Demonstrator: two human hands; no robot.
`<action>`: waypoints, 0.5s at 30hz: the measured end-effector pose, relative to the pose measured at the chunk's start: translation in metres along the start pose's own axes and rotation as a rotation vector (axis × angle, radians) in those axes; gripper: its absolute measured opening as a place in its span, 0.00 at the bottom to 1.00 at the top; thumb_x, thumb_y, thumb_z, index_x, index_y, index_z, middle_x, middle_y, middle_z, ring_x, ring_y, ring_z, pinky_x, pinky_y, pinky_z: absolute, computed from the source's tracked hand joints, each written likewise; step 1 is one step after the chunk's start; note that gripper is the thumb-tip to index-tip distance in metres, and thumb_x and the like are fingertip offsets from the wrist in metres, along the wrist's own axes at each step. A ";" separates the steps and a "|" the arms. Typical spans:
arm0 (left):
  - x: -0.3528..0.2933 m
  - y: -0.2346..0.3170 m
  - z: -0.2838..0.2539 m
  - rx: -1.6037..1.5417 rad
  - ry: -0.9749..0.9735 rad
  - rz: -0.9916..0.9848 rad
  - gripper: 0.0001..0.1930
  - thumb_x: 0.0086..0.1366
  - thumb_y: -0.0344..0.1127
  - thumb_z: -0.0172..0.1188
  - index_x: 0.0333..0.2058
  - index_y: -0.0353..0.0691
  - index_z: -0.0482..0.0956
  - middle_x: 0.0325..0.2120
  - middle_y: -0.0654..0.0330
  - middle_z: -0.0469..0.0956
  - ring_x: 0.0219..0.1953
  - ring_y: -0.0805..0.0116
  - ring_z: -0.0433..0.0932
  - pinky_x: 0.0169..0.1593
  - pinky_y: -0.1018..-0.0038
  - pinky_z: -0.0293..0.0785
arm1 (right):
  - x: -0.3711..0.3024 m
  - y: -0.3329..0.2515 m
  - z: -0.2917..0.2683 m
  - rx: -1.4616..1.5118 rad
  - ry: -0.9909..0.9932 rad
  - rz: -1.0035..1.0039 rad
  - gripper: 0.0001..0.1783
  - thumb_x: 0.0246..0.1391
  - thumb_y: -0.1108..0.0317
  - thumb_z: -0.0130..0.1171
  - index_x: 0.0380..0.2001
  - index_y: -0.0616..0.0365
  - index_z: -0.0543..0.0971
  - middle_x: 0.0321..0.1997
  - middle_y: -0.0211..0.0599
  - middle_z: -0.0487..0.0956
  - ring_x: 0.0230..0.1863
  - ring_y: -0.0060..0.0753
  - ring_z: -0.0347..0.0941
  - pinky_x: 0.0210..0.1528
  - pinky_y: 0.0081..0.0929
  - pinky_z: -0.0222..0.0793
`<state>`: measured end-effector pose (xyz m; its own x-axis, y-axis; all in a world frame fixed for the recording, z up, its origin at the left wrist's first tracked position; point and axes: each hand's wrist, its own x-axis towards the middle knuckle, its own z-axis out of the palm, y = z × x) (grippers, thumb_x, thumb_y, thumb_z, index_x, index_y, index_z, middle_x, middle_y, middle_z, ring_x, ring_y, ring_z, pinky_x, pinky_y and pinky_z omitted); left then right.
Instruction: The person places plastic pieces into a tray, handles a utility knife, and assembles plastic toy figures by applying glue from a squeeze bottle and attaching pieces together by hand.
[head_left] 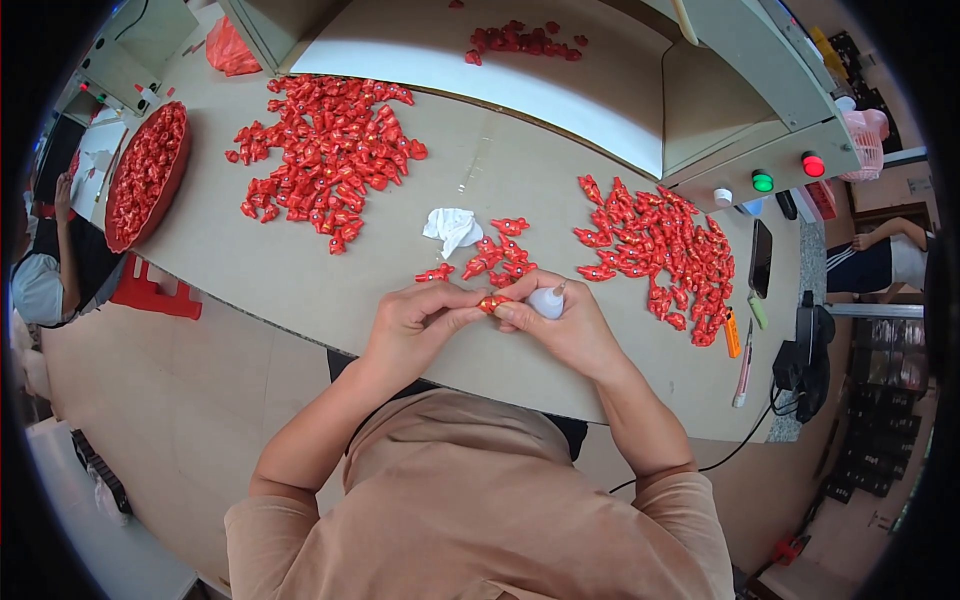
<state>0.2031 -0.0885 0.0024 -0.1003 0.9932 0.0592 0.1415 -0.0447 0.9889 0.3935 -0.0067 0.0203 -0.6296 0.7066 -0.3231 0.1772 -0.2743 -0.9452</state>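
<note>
Both hands meet over the near middle of the table, around a small red figurine (493, 303) with yellow marks. My left hand (420, 318) pinches it between thumb and fingers. My right hand (565, 325) has its fingertips on the figurine's other end and also grips a small white squeeze bottle (546, 301) with a brownish tip. Just beyond the hands lies a small group of red figurines (497, 252), beside a crumpled white tissue (453, 229). Larger piles of like figurines spread to the left (335, 150) and to the right (660, 255).
A red basin (150, 180) full of red pieces stands at far left, near a red stool (155, 292) and a seated person (50, 265). A lit booth (480, 75) holds more pieces. At right lie a phone (761, 258), an orange cutter (732, 334) and a black device (812, 335) with a cable.
</note>
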 end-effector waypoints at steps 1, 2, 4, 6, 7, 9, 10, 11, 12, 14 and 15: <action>0.000 0.000 0.000 0.017 -0.004 0.015 0.07 0.59 0.27 0.63 0.37 0.36 0.83 0.29 0.59 0.82 0.30 0.75 0.78 0.34 0.79 0.72 | 0.000 0.000 0.000 0.003 0.004 0.003 0.07 0.55 0.72 0.61 0.35 0.64 0.77 0.34 0.35 0.80 0.34 0.20 0.76 0.39 0.19 0.74; 0.001 0.000 0.000 0.017 -0.008 0.013 0.07 0.59 0.27 0.63 0.37 0.36 0.83 0.29 0.59 0.82 0.30 0.75 0.78 0.34 0.79 0.72 | 0.000 0.000 0.000 0.017 0.002 0.010 0.07 0.55 0.72 0.61 0.35 0.64 0.77 0.35 0.35 0.81 0.34 0.20 0.76 0.39 0.19 0.74; 0.002 0.001 -0.001 0.023 -0.017 0.014 0.07 0.59 0.27 0.63 0.37 0.36 0.82 0.30 0.59 0.82 0.31 0.74 0.78 0.35 0.78 0.73 | 0.001 0.000 0.000 0.032 -0.001 0.020 0.07 0.55 0.72 0.61 0.35 0.64 0.77 0.35 0.35 0.81 0.34 0.20 0.76 0.39 0.19 0.74; 0.002 0.003 -0.001 0.045 -0.017 0.029 0.07 0.59 0.26 0.63 0.37 0.36 0.82 0.31 0.58 0.82 0.32 0.72 0.79 0.36 0.77 0.74 | 0.002 0.000 0.000 0.022 -0.008 0.029 0.07 0.55 0.72 0.62 0.35 0.64 0.77 0.35 0.35 0.81 0.35 0.21 0.76 0.40 0.19 0.74; 0.002 0.004 0.000 0.067 -0.016 0.047 0.07 0.58 0.26 0.63 0.37 0.37 0.82 0.31 0.58 0.82 0.32 0.71 0.80 0.36 0.76 0.74 | 0.002 0.000 -0.001 0.025 -0.007 0.032 0.07 0.55 0.72 0.62 0.35 0.64 0.77 0.35 0.35 0.81 0.35 0.21 0.76 0.40 0.19 0.74; 0.002 0.003 0.000 0.077 -0.020 0.050 0.07 0.58 0.25 0.63 0.37 0.36 0.82 0.31 0.57 0.82 0.33 0.70 0.80 0.37 0.76 0.75 | 0.002 0.000 -0.003 0.032 -0.023 0.027 0.08 0.55 0.72 0.62 0.35 0.64 0.77 0.36 0.35 0.81 0.35 0.21 0.76 0.40 0.20 0.74; 0.003 0.003 0.000 0.086 -0.021 0.057 0.07 0.58 0.25 0.63 0.37 0.36 0.82 0.31 0.57 0.82 0.33 0.69 0.80 0.37 0.76 0.75 | 0.003 0.000 -0.003 0.034 -0.021 0.030 0.08 0.55 0.72 0.62 0.35 0.64 0.77 0.36 0.35 0.81 0.35 0.21 0.76 0.40 0.20 0.74; 0.003 0.004 0.000 0.086 -0.024 0.054 0.07 0.58 0.25 0.63 0.37 0.36 0.82 0.31 0.57 0.82 0.33 0.69 0.80 0.37 0.76 0.75 | 0.003 0.001 -0.003 0.043 -0.023 0.030 0.08 0.54 0.71 0.62 0.35 0.64 0.77 0.36 0.35 0.81 0.35 0.21 0.76 0.40 0.20 0.74; 0.003 0.004 0.000 0.091 -0.019 0.053 0.07 0.58 0.25 0.63 0.37 0.36 0.82 0.32 0.56 0.82 0.34 0.69 0.80 0.37 0.76 0.75 | 0.004 0.001 -0.003 0.052 -0.025 0.031 0.08 0.54 0.71 0.62 0.35 0.64 0.77 0.36 0.35 0.81 0.35 0.21 0.76 0.40 0.20 0.74; 0.004 0.004 0.000 0.095 -0.015 0.051 0.07 0.58 0.25 0.63 0.36 0.36 0.82 0.32 0.56 0.82 0.34 0.68 0.80 0.37 0.76 0.75 | 0.004 0.000 -0.002 0.064 -0.026 0.030 0.08 0.55 0.71 0.61 0.36 0.64 0.77 0.33 0.32 0.80 0.34 0.18 0.74 0.39 0.19 0.72; 0.004 0.004 0.000 0.095 -0.013 0.064 0.07 0.58 0.24 0.63 0.36 0.35 0.82 0.32 0.55 0.82 0.33 0.68 0.80 0.37 0.76 0.75 | 0.004 -0.001 -0.002 0.072 -0.028 0.026 0.08 0.56 0.71 0.61 0.37 0.64 0.77 0.30 0.29 0.78 0.33 0.16 0.72 0.38 0.17 0.71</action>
<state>0.2036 -0.0842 0.0063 -0.0751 0.9900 0.1198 0.2402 -0.0986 0.9657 0.3924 -0.0026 0.0200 -0.6466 0.6802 -0.3452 0.1394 -0.3395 -0.9302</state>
